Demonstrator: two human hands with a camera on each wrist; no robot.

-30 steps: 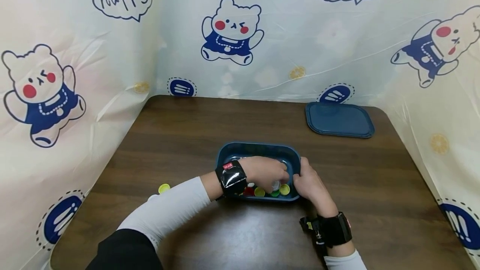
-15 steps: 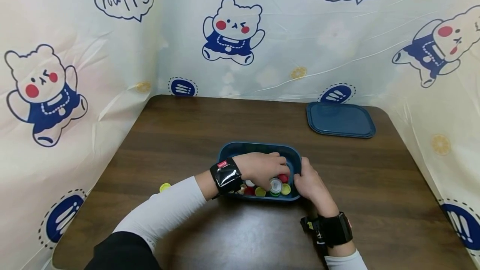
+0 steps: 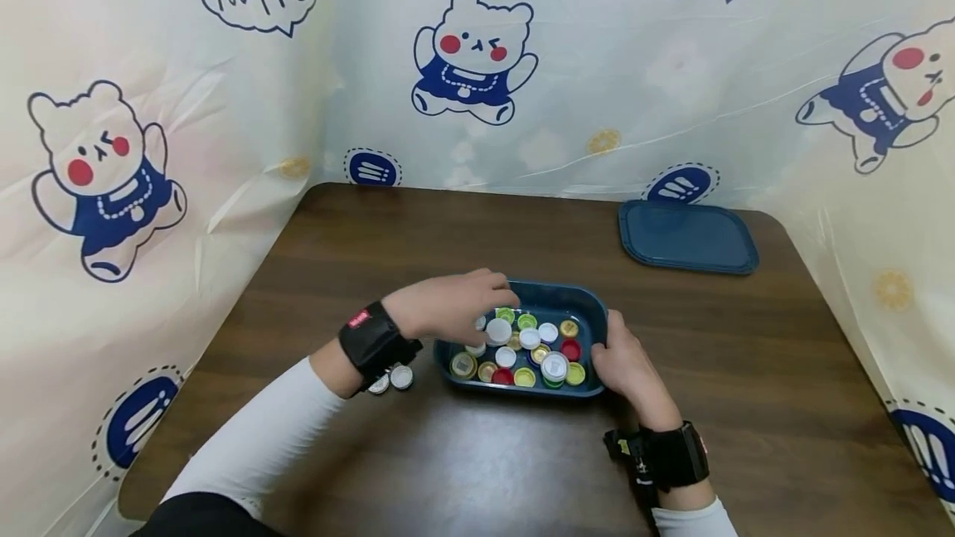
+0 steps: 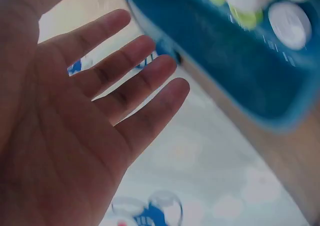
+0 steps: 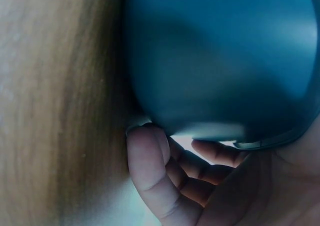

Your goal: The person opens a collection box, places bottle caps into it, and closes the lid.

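Note:
A dark blue plastic box (image 3: 567, 295) on the table holds several small round bottle caps, among them a white cap (image 3: 555, 366), a red cap (image 3: 570, 350) and a yellow cap (image 3: 525, 377). Over the box's left end is my left hand (image 3: 448, 305). Its fingers (image 4: 155, 98) are extended and spread in the left wrist view, with nothing in them, beside the box wall (image 4: 215, 61). My right hand (image 3: 627, 363) grips the right end of the box, thumb and curled fingers at its edge in the right wrist view.
A flat blue lid (image 3: 686, 237) lies at the table's back right. Two white caps, one of them a white cap (image 3: 401, 377) in plain view, lie on the table left of the box, partly behind the left wristband (image 3: 376, 346). A printed curtain (image 3: 582, 65) surrounds the table.
My left hand has lifted out of the box and moved left, uncovering the caps inside. The arm now covers the loose yellow cap, and two white caps show. The right hand keeps its grip.

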